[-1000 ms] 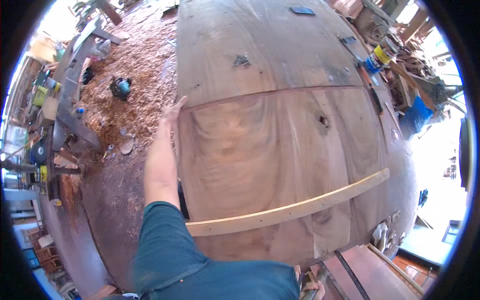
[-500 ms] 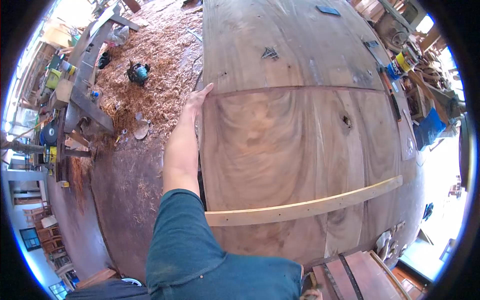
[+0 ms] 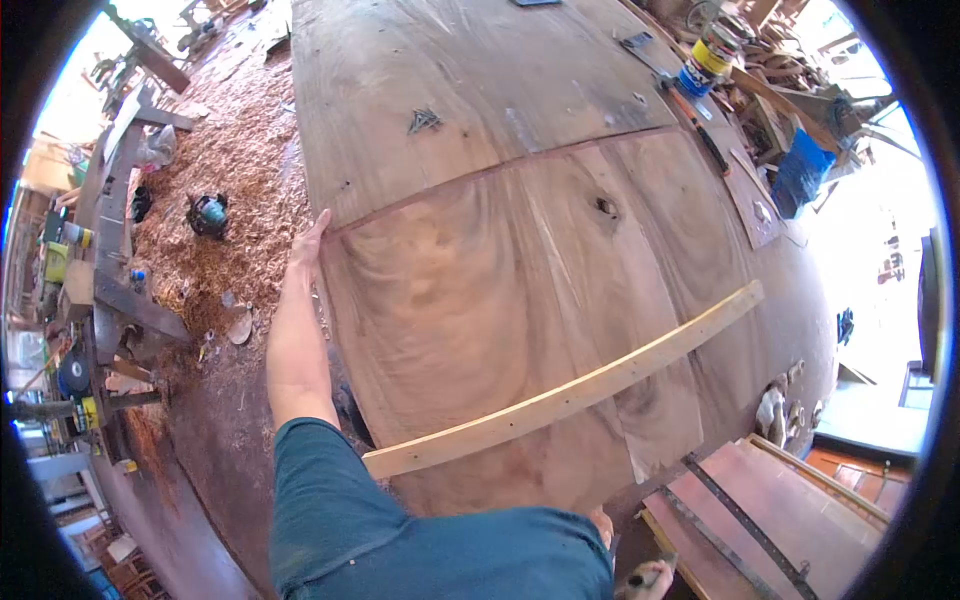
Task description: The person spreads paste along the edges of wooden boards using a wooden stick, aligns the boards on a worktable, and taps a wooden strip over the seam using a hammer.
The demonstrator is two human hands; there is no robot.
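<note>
A large brown wooden panel [image 3: 430,330] with a dark knot fills the middle of the view. It meets another broad wooden board [image 3: 400,60] along a dark reddish seam. My left hand [image 3: 311,238] is closed on the panel's left edge, right by the seam; its underside fingers are hidden. A pale wooden strip [image 3: 560,403] with small dark holes lies across the panel's near part. Low in the view, beside my shirt, my right hand [image 3: 652,578] is closed around a greyish object, mostly hidden and too unclear to name.
Several screws or nails [image 3: 424,121] lie in a pile on the far board. At right are a hammer-like tool [image 3: 695,125], a yellow-and-blue can [image 3: 708,62] and a blue bag [image 3: 803,175]. A power tool [image 3: 208,215] sits among shavings [image 3: 230,130] on the floor.
The view has turned, so the panel and strip appear slanted and further left. My left hand stays at the panel's edge by the seam. More of my right hand shows at the bottom.
</note>
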